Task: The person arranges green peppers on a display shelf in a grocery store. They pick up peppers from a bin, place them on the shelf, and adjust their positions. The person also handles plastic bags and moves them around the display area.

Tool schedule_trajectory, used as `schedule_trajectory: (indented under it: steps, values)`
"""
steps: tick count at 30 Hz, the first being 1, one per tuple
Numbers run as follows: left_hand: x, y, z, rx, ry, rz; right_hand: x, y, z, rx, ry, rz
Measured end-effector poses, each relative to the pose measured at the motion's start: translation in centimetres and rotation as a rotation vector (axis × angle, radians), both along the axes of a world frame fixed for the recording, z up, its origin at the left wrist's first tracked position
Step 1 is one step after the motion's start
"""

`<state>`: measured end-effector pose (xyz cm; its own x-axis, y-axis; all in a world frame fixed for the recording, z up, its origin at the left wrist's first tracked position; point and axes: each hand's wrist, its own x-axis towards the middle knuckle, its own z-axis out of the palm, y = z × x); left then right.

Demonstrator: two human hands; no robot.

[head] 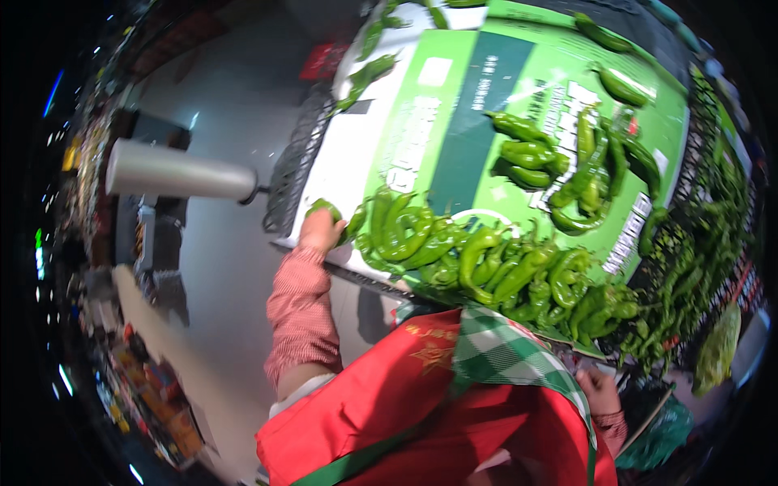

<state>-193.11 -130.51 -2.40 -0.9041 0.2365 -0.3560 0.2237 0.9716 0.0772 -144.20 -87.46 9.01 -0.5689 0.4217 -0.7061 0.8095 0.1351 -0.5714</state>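
At the near left corner of the display, my left hand [320, 232] is closed around a green pepper [324, 208], part of which shows past the fingers. To its right, a row of long, curled green peppers [425, 240] runs along the front edge. They lie on a flattened green printed cardboard sheet [450, 127] that bears writing. A smaller group of peppers [586, 164] rests farther back on the sheet. Down at the right, beside the apron, is my right hand [598, 389] with its fingers curled. Whether it holds anything is hidden.
A black mesh crate edge [298, 158] borders the display's left side, with a grey cylindrical post [182, 173] beyond. Thin green peppers [681, 273] are heaped at the right. A green plastic bag [659, 431] hangs below. My red apron [437, 407] nearly touches the front edge.
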Motion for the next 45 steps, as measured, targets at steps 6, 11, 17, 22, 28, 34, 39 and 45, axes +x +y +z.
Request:
schedule_trajectory:
  steps: [6, 11, 17, 22, 28, 34, 39, 45]
  values:
    - [-0.2, 9.3, 1.6, 0.498, 0.244, -0.062, -19.4, 1.3, 4.7, 0.524, 0.601, 0.323]
    - [0.9, 24.6, -0.5, 1.037, -0.900, 0.152, -32.9, 3.0, -0.8, 0.938, 0.719, 0.639]
    - [3.8, 32.5, -1.3, 1.521, -0.815, 0.655, -40.6, 5.0, -6.4, 0.797, 0.206, 0.657]
    - [3.9, 31.4, -1.1, 1.562, -0.813, 0.580, -40.1, 5.2, -8.0, 0.716, 0.307, 0.619]
    - [3.8, 30.0, 0.5, 1.593, -0.751, 0.538, -38.1, 4.9, -5.8, 0.074, 0.596, 0.254]
    - [2.3, 23.4, 3.1, 1.674, -0.741, 0.403, -34.7, 4.6, -2.4, -0.011, 0.688, -0.033]
    - [0.2, 9.7, 6.0, 1.661, -0.362, 0.217, -30.0, 4.5, -0.7, -0.209, 0.717, -0.136]
    - [1.4, -0.8, 9.0, 1.087, 0.180, 0.124, -26.9, 2.9, -0.8, -0.379, 0.604, -0.155]
